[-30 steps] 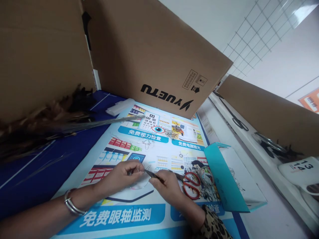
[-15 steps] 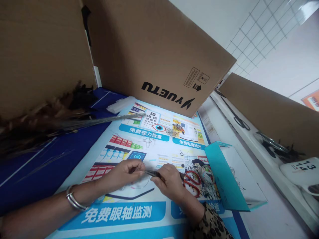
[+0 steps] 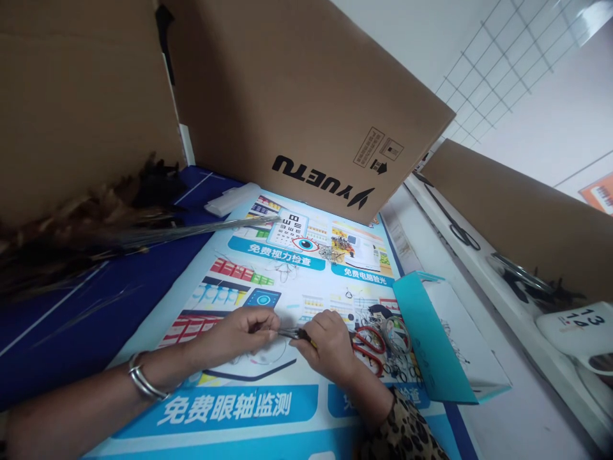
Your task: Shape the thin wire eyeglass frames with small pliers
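My right hand is wrapped round dark-handled pliers, whose thin metal jaws point left. Those jaws reach the fingertips of my left hand, which is closed in a pinch. What it pinches is too small to make out. A thin curved strand loops below the jaws. Just right of my right hand lie red-handled scissors, a round coil or ring and a scatter of small dark wire loops. All of this is over a printed blue-and-white sheet.
An open teal box holds small thin pieces. Brown feather-like bundles with long clear stems lie left, near a white plastic case. Cardboard walls the back. Dark scissors and a white mug occupy the right ledge.
My right hand and the pliers have turned slightly, and more of the metal jaws shows. My left hand stays almost in place.
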Tool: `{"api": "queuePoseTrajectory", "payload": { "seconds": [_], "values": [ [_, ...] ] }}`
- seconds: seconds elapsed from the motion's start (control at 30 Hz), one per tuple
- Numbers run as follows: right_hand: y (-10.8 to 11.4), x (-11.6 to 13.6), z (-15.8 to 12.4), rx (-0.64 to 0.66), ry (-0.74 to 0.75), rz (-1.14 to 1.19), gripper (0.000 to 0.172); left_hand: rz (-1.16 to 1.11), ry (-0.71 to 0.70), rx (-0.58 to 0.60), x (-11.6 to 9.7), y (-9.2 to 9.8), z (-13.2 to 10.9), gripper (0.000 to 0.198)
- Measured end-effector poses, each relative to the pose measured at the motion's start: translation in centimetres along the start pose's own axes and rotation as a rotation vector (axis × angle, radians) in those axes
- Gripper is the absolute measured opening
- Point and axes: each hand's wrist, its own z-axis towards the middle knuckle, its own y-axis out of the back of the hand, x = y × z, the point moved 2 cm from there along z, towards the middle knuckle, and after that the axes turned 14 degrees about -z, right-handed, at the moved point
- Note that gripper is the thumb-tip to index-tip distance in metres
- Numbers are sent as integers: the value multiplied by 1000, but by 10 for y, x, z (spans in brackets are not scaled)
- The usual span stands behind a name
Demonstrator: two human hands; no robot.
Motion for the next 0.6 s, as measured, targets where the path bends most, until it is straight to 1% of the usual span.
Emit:
{"api": "queuePoseTrajectory", "payload": {
  "seconds": [0.3,0.6],
  "values": [
    [-3,0,0,-23,50,-66,39,14,21,15,-2,-1,-2,13],
    [-6,3,0,-15,58,-42,41,34,-34,15,-2,-1,-1,11]
  ]
}}
